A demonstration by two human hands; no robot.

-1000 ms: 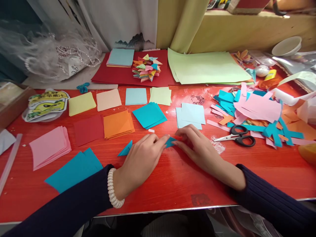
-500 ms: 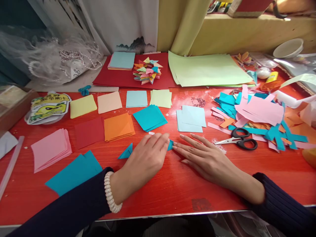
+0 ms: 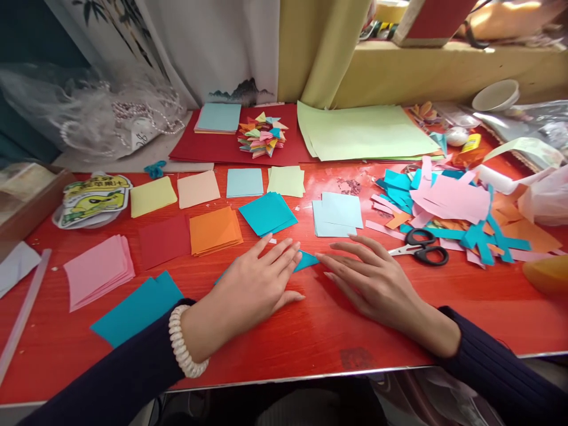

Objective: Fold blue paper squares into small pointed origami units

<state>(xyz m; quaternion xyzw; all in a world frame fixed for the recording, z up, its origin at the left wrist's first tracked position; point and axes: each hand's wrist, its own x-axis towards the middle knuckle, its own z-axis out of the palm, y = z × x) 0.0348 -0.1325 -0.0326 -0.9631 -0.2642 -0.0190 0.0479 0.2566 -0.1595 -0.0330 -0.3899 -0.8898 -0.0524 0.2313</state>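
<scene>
My left hand (image 3: 251, 287) lies palm down with its fingers apart, over part of a small folded blue paper (image 3: 307, 261). My right hand (image 3: 377, 284) is on the other side, fingers spread, its index fingertip at or very near the paper's right corner. The paper's left part is hidden under my left fingers. Another bit of blue paper shows just behind my left hand, mostly covered by it. Beyond the hands lie a stack of blue squares (image 3: 268, 213) and light blue squares (image 3: 339, 214).
Black-handled scissors (image 3: 421, 247) and a heap of paper scraps (image 3: 457, 198) lie at the right. Orange (image 3: 215, 231), red (image 3: 163, 239) and pink (image 3: 98, 272) squares are at the left, with larger blue sheets (image 3: 137, 309) by my left sleeve.
My left hand's fingers have spread and its thumb has come out to the side. More of the folded blue paper shows between the hands. The view has shifted slightly.
</scene>
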